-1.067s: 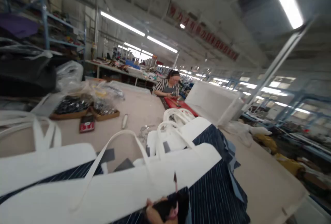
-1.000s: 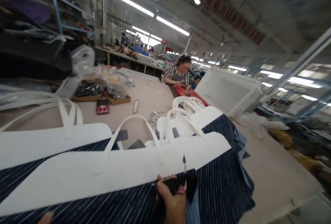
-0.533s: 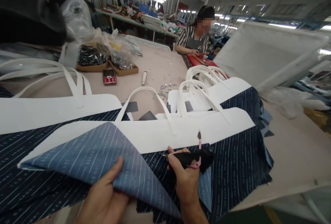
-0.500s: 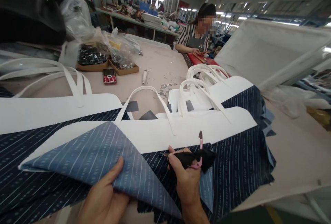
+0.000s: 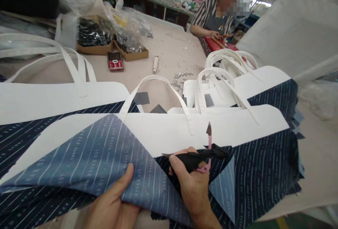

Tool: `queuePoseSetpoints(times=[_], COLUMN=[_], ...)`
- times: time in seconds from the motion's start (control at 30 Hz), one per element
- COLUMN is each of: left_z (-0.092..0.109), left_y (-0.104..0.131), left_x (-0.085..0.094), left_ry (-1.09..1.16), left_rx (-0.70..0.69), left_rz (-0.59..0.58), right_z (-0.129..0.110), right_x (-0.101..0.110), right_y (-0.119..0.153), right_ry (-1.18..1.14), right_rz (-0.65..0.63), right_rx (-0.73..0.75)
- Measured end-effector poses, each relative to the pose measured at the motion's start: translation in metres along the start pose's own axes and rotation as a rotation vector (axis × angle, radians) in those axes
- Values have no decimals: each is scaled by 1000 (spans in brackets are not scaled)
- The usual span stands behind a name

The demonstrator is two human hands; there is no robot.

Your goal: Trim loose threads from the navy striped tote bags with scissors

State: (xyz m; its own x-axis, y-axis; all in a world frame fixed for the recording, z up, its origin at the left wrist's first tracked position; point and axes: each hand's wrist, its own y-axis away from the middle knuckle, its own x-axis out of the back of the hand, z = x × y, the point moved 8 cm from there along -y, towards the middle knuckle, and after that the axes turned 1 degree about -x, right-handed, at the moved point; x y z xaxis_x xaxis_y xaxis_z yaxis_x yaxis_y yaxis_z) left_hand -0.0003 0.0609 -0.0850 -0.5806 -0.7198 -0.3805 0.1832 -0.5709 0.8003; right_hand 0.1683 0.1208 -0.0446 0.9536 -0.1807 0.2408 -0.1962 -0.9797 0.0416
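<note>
A navy striped tote panel (image 5: 264, 165) with a white top band (image 5: 232, 127) and white handles lies on top of a stack in front of me. Its near left corner is folded over, showing the lighter blue underside (image 5: 100, 162). My left hand (image 5: 116, 208) grips the edge of that folded flap, thumb on top. My right hand (image 5: 191, 183) holds small pink thread snips (image 5: 207, 148) wrapped in black material, blades pointing up at the white band.
More white-handled panels (image 5: 52, 95) lie to the left and behind (image 5: 237, 81). Cardboard trays of hardware (image 5: 129, 51), a red phone (image 5: 115, 61), a small tool (image 5: 155, 63) and loose metal bits sit farther back. A person in a striped top (image 5: 211, 14) works at the far end.
The view has dropped from the ceiling to the table. My left hand came in and folded the panel's corner over; my right hand kept the snips throughout.
</note>
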Motion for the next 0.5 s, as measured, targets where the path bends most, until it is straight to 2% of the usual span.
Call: queuePoseSetpoints(times=[0.37,0.5], left_z=[8,5], left_y=[12,8], left_x=[-12,-7], left_ry=[21,23], left_rx=[146,142], left_rz=[98,46], right_z=[-9,-8], right_x=[-7,-7], right_y=[-1,0], right_ry=[69,80], right_rz=[-31,-12], right_rx=[52,39])
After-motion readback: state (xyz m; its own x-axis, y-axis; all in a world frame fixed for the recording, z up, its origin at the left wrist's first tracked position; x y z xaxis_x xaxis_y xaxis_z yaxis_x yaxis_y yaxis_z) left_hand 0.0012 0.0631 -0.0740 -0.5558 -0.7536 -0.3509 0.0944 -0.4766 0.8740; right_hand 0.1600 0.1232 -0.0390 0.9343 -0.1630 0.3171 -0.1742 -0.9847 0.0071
